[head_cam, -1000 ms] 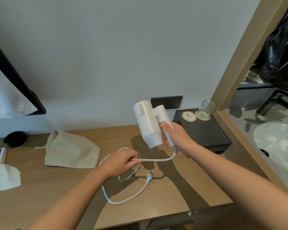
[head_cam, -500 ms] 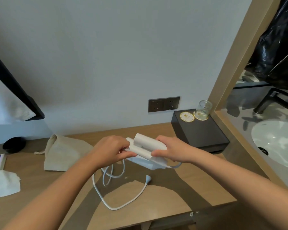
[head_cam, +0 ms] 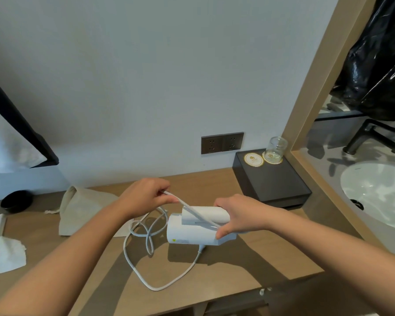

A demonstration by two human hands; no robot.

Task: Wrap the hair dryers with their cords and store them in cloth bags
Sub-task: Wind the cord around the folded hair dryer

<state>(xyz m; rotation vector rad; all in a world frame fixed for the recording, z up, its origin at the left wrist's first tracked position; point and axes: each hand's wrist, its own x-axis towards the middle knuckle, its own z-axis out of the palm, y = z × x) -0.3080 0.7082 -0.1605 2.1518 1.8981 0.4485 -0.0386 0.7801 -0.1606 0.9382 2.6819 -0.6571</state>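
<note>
Hair dryer (head_cam: 192, 233): white, handle folded flat against the body, held on its side low over the wooden surface (head_cam: 203, 183); can't tell if it touches. Hard smooth plastic, likely light and a bit slippery, but rigid enough to squeeze firmly. Right hand (head_cam: 237, 215) is curled round the nozzle end, fingers on top and thumb beneath, apparently pinning one run of the cord (head_cam: 183, 204) to the handle. Left hand (head_cam: 144, 197) pinches the cord up and to the left, so it is drawn taut diagonally over the handle. The rest of the cord lies in loose loops on the surface below, with the plug (head_cam: 202, 247) near the dryer's underside. Cord looks pliable but springy, so turns probably slacken unless tension is kept and each is trapped by a thumb. Best hold: the body, not the hinge. Cloth bag (head_cam: 82, 208) lies flat behind the left forearm, limp; its mouth will need spreading. Crumpled tissue (head_cam: 5, 254) far left; black box (head_cam: 271, 188) with a glass (head_cam: 275, 149) to the right.
</note>
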